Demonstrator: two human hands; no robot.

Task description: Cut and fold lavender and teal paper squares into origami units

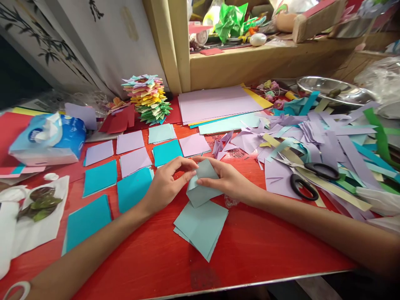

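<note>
Between my two hands is a pale blue-green square of paper (204, 193), bent up with a raised flap. My left hand (170, 181) pinches its upper left edge between thumb and fingertips. On the other side my right hand (229, 179) grips the sheet, thumb in front and fingers behind. Just below, partly covered by the held sheet, a small stack of pale blue-green paper squares (203, 227) lies on the red table (150, 258). Close to my left hand are stacks of teal paper squares (133, 191) and lilac paper squares (134, 160).
Black-handled scissors (304, 187) lie among cut paper strips (337, 146) at the right. A tissue pack (48, 139) stands at the left. Behind are a tower of folded paper pieces (148, 100), large lilac sheets (215, 102) and a metal bowl (337, 89).
</note>
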